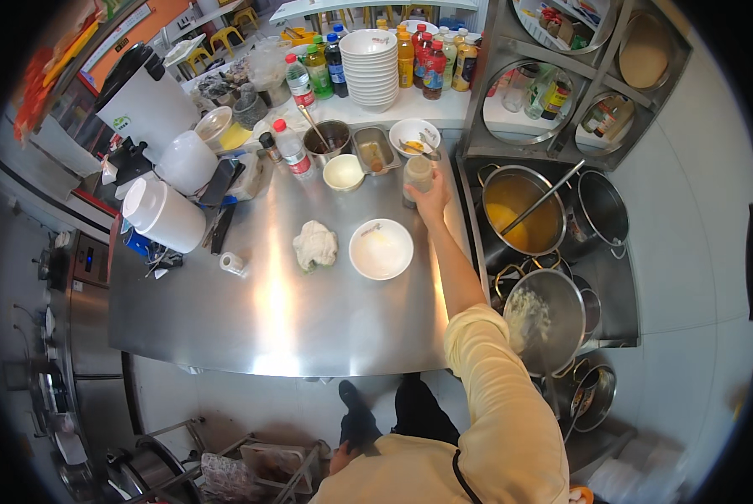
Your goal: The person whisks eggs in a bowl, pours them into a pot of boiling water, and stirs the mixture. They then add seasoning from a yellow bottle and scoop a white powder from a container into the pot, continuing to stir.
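Observation:
My right hand (434, 196) is wrapped around a clear jar (419, 169) near the right side of the steel worktable. Just behind the jar is a white bowl (403, 131) with something yellow and a spoon in it. In front stands a white bowl (381, 249) with a little pale matter at its bottom. A crumpled white cloth (315, 244) lies left of that bowl. Down by my leg, my left hand (340, 458) shows only in part, and its fingers are mostly hidden by my sleeve and body.
A pot of orange-yellow liquid (506, 214) with a ladle and a large strainer-like pot (543, 321) stand along the right. Behind are a steel tray (376, 151), a sauce pot (335, 140), stacked bowls (369, 72) and bottles. White canisters (168, 214) crowd the left.

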Tool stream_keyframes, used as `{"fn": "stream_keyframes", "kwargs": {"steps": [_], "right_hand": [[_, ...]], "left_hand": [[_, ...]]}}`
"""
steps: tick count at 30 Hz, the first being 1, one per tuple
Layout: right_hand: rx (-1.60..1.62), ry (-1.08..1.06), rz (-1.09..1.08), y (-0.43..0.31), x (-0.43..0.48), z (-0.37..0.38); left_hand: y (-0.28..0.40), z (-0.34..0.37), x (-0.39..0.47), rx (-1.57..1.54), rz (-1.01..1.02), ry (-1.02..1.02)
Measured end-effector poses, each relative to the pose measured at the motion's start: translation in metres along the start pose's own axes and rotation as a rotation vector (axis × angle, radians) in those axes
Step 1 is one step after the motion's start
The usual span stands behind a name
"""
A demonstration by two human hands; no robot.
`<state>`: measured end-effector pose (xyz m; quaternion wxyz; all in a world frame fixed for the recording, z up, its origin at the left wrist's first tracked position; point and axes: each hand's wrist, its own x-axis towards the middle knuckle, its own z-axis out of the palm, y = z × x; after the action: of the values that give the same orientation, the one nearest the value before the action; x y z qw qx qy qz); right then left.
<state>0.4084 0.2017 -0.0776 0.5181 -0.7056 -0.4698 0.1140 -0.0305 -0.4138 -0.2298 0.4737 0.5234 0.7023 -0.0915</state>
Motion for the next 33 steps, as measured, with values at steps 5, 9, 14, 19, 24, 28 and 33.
{"fn": "stream_keyframes", "kwargs": {"steps": [5, 9, 14, 19, 24, 28, 33], "right_hand": [[0.352, 0.060, -0.073, 0.004, 0.011, -0.038], [0.338, -0.165, -0.151, 0.017, -0.016, -0.074], [0.318, -0.305, -0.187, 0.030, -0.071, -0.064], [0.125, -0.283, -0.222, 0.032, -0.057, -0.065], [0.045, -0.224, -0.252, 0.014, -0.061, -0.053], [0.115, -0.137, -0.166, 0.005, -0.065, -0.041], [0.478, -0.110, -0.010, -0.011, -0.051, -0.070]], "left_hand": [[0.051, -0.013, 0.026, -0.031, -0.193, -0.090], [0.092, -0.036, 0.033, 0.075, -0.098, -0.070], [0.209, -0.114, 0.031, 0.292, 0.298, 0.511], [0.333, -0.236, 0.038, -0.071, 0.518, 0.814], [0.337, -0.203, -0.001, -0.116, 0.609, 0.586], [0.309, -0.180, -0.006, -0.154, 0.544, 0.486], [0.272, -0.165, -0.002, -0.143, 0.468, 0.508]]}}
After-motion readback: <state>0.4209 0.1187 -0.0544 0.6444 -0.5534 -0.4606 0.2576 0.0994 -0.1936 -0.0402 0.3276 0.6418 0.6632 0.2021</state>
